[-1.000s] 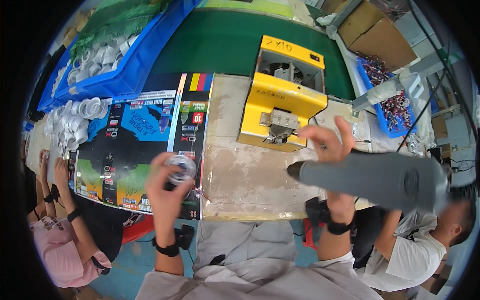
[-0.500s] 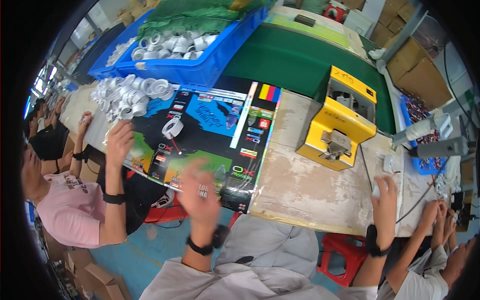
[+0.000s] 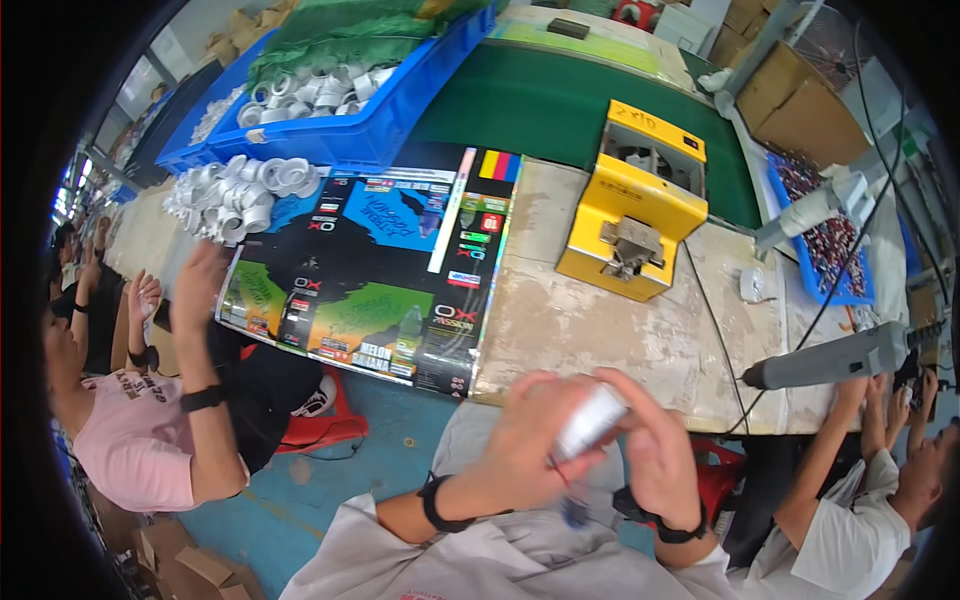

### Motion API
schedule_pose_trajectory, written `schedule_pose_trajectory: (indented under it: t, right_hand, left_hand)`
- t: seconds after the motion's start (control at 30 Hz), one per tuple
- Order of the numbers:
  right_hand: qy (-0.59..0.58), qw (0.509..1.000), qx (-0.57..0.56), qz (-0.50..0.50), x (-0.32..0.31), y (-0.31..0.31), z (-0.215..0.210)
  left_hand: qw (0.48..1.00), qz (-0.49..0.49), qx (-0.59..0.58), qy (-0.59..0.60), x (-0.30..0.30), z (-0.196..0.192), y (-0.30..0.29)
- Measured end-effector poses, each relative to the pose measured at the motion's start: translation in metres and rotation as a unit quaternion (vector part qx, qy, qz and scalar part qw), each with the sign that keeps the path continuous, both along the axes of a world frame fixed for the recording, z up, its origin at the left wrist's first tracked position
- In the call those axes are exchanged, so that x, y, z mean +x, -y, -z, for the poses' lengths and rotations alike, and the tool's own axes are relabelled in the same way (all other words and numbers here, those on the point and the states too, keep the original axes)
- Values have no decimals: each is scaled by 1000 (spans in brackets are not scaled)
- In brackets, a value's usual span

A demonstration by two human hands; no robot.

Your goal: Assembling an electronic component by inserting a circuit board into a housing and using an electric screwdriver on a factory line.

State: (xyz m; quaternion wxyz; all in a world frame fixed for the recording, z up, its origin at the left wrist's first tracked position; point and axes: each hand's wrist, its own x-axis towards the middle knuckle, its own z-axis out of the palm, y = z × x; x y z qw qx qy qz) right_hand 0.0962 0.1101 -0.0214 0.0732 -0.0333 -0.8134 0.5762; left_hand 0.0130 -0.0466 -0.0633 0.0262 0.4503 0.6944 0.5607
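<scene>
A short white cylindrical plastic part point(image 3: 590, 420) is between my two hands, in front of the table's near edge and above my lap. My left hand point(image 3: 520, 440) is closed around its left side. My right hand point(image 3: 660, 455) is curled at its right side, with fingers bent over the upper end; its palm side is partly hidden. Below the part, a thin red wire and a blurred dark end hang down. Motion smears both hands a little.
A yellow machine point(image 3: 635, 205) stands on the worn bench point(image 3: 540, 300). A grey power screwdriver point(image 3: 835, 358) hangs at right near a small white wired part point(image 3: 755, 286). White rings point(image 3: 230, 195) are heaped before a blue crate point(image 3: 350, 145). Co-workers sit on both sides.
My hands have come together, the left moving right and the right moving left. The white ring with wires has left the printed mat. The screwdriver appears lower, and the whole view has shifted.
</scene>
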Motion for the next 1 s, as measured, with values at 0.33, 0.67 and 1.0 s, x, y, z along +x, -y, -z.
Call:
schedule_pose_trajectory:
  t: [0.33, 0.67, 1.0]
  right_hand:
    - [-49, 995, 60, 57, -3, 33, 25]
    - [14, 890, -453, -59, -5, 7, 36]
    - [63, 850, -510, -116, -11, 6, 31]
  left_hand:
    - [799, 8, 336, 498, -4, 18, -1]
    - [824, 75, 330, 453, -17, 0, 19]
    - [962, 150, 84, 214, -20, -16, 19]
